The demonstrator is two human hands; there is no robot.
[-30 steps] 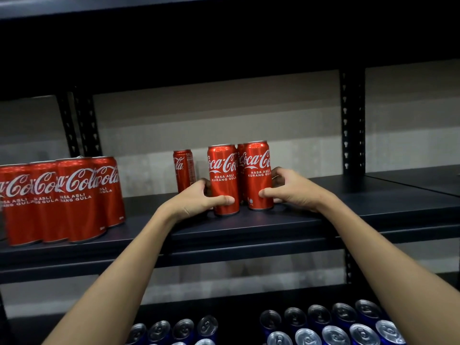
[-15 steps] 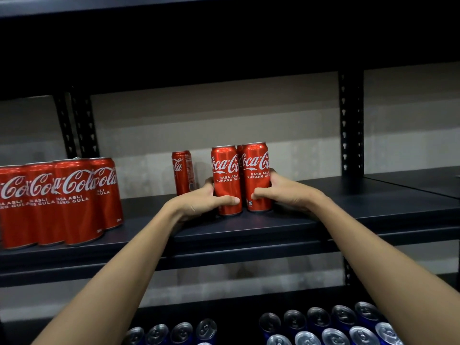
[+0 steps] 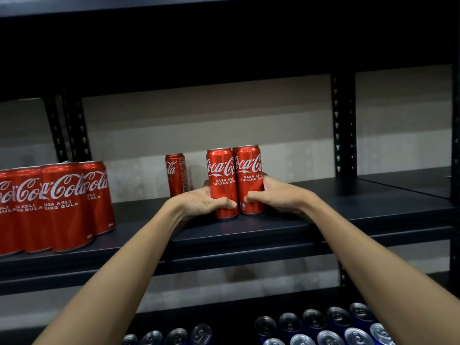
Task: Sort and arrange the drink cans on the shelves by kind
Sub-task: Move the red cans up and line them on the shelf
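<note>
The left hand (image 3: 201,202) grips one red Coca-Cola can (image 3: 222,183), the right hand (image 3: 276,197) its touching neighbour (image 3: 249,179). Both labels read "RASA ASLI KURANG GULA".

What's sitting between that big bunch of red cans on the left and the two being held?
In the head view, a single red can stands between the group on the left and the held pair, farther back on the shelf.

A stockroom: black metal shelving (image 3: 249,235) stocked with red cola cans (image 3: 57,205).
</note>
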